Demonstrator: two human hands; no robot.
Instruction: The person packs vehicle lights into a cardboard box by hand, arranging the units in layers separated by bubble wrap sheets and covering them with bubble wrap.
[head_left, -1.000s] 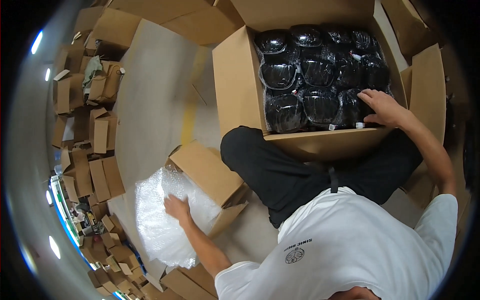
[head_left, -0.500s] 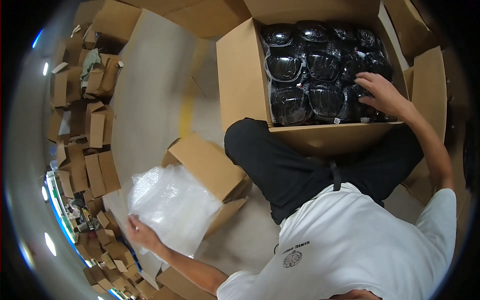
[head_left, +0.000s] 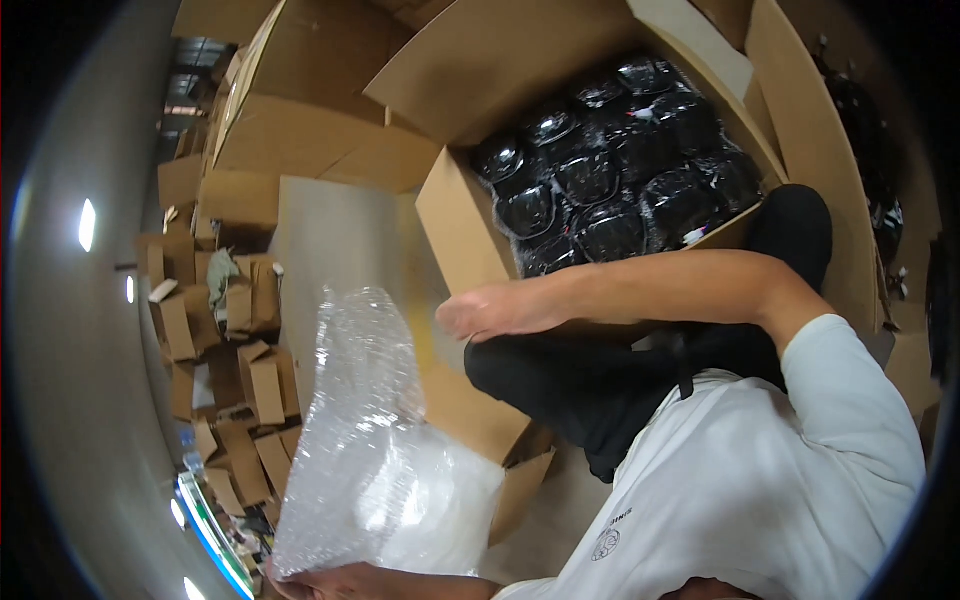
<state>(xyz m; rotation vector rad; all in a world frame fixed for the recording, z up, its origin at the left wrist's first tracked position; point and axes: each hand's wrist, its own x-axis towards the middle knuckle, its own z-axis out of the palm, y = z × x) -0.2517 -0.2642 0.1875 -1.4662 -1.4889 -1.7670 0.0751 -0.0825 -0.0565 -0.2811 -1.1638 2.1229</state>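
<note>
A clear bubble wrap sheet (head_left: 345, 410) stretches upward from the lower left, its far end standing raised. My left hand (head_left: 325, 583) pinches its near lower corner at the bottom edge of the view. More white wrap (head_left: 450, 500) lies beneath it, over a small open carton (head_left: 475, 415). My right hand (head_left: 495, 312) reaches across to the left, above my knee, close to the raised sheet but seemingly apart from it. Its fingers are turned under and hidden. Beyond that forearm stands a large open cardboard box (head_left: 465, 215), holding rows of black, rounded, plastic-wrapped items (head_left: 610, 230).
Several open cartons (head_left: 265, 385) are piled along the left side. A bigger cardboard box (head_left: 310, 90) stands at the far left. To the right, another carton wall (head_left: 815, 150) borders the large box, with dark wrapped items (head_left: 885, 215) beyond it.
My right hand has left the black items and swung left over my knee. My left hand has moved nearer me, and a bubble wrap sheet now rises from it. The view has turned.
</note>
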